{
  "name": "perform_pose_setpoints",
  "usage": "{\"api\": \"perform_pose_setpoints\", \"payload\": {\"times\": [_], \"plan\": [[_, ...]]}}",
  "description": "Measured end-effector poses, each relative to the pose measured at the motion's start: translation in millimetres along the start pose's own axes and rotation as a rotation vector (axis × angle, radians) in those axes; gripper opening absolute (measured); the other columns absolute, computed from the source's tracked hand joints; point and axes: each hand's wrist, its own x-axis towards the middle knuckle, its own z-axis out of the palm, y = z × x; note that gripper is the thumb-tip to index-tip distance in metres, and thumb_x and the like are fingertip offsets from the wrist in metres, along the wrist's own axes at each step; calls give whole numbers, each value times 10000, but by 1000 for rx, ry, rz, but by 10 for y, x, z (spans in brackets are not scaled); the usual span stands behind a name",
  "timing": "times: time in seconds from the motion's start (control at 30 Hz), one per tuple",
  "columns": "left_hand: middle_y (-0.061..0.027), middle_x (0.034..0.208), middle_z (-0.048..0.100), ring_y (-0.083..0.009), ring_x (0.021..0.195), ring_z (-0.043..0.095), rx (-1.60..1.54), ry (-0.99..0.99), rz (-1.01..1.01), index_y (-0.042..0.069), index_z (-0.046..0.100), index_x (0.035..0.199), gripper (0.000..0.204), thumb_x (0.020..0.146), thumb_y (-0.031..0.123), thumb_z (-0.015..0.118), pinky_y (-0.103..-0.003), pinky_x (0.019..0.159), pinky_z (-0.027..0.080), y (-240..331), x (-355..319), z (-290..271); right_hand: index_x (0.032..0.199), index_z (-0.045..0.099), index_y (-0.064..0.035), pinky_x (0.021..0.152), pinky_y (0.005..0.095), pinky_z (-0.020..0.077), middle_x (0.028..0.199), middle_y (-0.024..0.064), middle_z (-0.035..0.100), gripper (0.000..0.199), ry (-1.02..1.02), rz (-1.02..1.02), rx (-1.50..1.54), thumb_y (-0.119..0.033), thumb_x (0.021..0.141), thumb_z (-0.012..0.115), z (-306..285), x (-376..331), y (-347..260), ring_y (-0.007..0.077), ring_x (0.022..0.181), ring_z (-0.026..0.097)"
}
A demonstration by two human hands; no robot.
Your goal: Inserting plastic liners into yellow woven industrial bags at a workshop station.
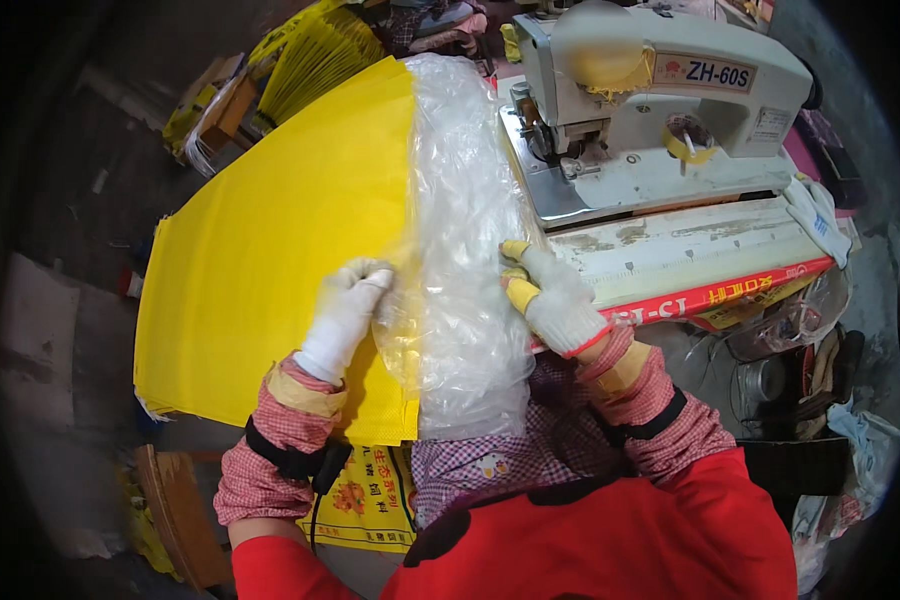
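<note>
A clear crinkled plastic liner lies lengthwise along the right edge of a stack of yellow woven sheets or sacks. My left hand, in a white glove, is closed in a pinch on the liner's left edge, over the yellow stack. At the liner's right edge is my right hand, in a white glove with yellow fingertips. Its thumb and fingers are a little apart and touch the plastic. Whether any film is caught between them is hard to see.
To the right, a white industrial sewing machine stands on a worn white table, a tape roll on its base. A spare glove hangs at the table's right end. Folded yellow sacks are stacked at far left, and a printed yellow sack lies near me.
</note>
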Motion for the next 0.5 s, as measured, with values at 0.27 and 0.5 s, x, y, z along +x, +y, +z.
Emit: {"api": "perform_pose_setpoints", "payload": {"times": [0.27, 0.5], "plan": [[-32, 865, 578, -125, 781, 540, -341, -26, 155, 39, 557, 883, 163, 937, 192, 538, -243, 712, 438, 321, -15, -262, 1052, 657, -78, 775, 426, 502, 903, 141, 674, 300, -497, -541, -480, -181, 779, 588, 284, 289, -751, 345, 869, 642], [-40, 785, 611, -147, 697, 568, 37, 61, 153, 38, 577, 843, 215, 927, 236, 576, -267, 637, 458, 616, -627, -574, 1033, 662, -87, 732, 395, 501, 942, 141, 670, 286, -1207, -62, 974, -254, 806, 612, 899, 412, -543, 258, 805, 631]]}}
